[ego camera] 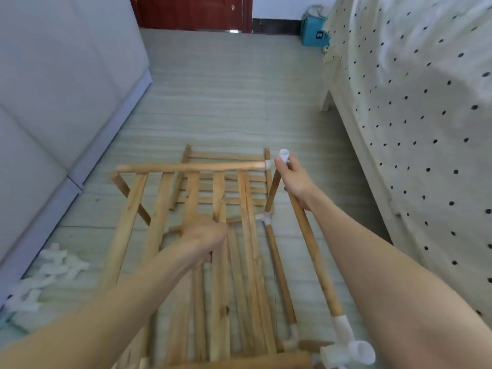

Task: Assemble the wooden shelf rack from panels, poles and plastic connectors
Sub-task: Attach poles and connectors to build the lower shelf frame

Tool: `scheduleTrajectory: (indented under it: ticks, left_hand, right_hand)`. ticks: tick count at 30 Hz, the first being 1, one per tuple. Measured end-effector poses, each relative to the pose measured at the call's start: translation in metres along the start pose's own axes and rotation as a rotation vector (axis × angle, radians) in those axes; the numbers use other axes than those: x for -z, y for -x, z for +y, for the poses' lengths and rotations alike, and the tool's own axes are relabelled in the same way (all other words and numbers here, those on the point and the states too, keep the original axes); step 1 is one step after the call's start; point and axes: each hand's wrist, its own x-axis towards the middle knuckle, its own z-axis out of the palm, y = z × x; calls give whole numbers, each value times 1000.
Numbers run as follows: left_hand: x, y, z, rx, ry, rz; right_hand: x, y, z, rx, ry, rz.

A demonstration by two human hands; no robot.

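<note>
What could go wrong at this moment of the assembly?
The right hand grips a pole only near its top, so the heavy connector at its lower end may swing. The left hand alone steadies the slatted panel, which may tip onto the floor.

Home bedroom: bed [415, 107] with polka-dot sheet at right, pale wardrobe [61, 75] at left, dark red door [194, 12], tiled floor [226, 89].

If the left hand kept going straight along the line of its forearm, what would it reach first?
The left hand already grips a slat of the raised slatted panel. Straight on, up and to the right, it would probably cross the panel's other slats and meet the top pole near its white connector, though depth is uncertain.
</note>
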Motion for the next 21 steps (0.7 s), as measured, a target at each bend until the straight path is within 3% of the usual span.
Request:
scheduleTrajectory:
  ticks: [5,9,17,21]
  left_hand:
    - [-2,-2,-5,-21,-78,15]
    - [-1,-2,-8,-40,-95,-6]
    - [1,7,-1,-88,-61,-63]
    - [-12,12,7,-185,-256,-40]
  right_hand:
    - [-2,-6,7,-58,-142,51]
    - [-1,-2,13,2,-64,-7]
    - [-3,-5,16,-26,-74,46]
    - [-7,-4,16,-84,-141,57]
